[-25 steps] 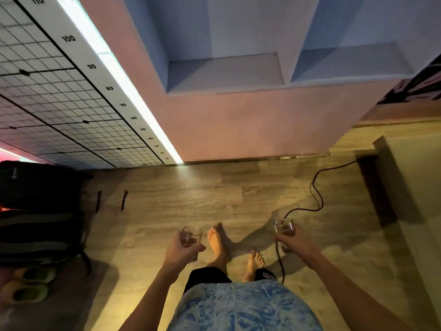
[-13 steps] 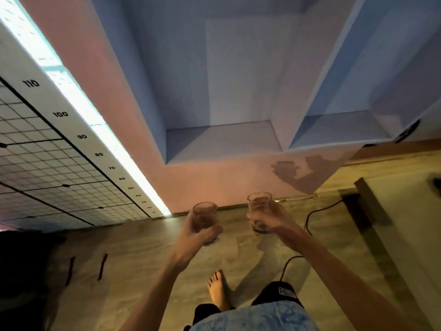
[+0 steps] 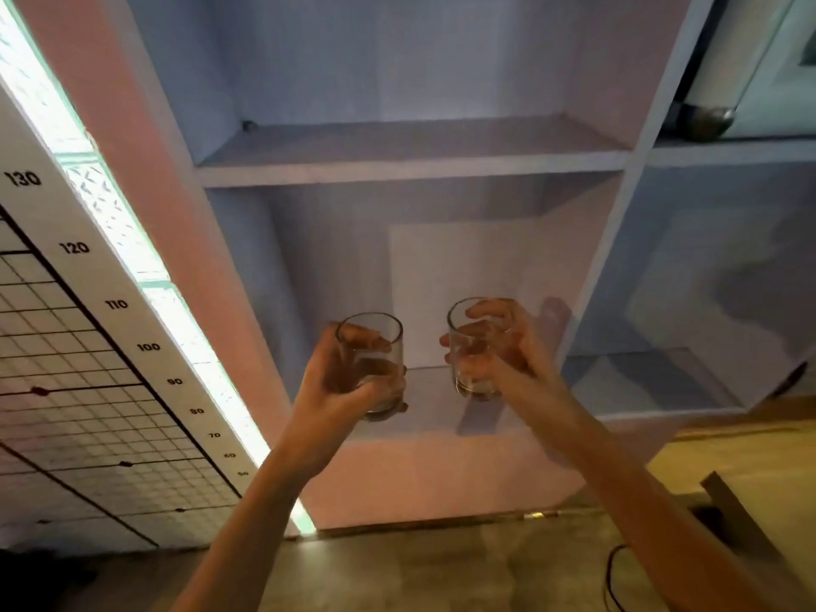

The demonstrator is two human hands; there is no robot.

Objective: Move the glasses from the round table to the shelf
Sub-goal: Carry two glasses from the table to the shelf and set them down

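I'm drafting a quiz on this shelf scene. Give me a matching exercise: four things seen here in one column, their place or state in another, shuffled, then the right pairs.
1. clear drinking glass on the left
2. clear drinking glass on the right
3. dark round bowl
4. black cable

A. on the wooden floor
B. held in the right hand
C. on the upper right shelf
D. held in the left hand

Pairs: 1-D, 2-B, 3-C, 4-A

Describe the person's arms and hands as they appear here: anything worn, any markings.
Both forearms are bare up to the frame's bottom edge: no sleeves show. The left hand and right hand wear no gloves, and no rings, watch, bracelets or markings are visible on either wrist. The arms are slim; the fingers are partly seen through clear glass, so fine details there are hard to tell.
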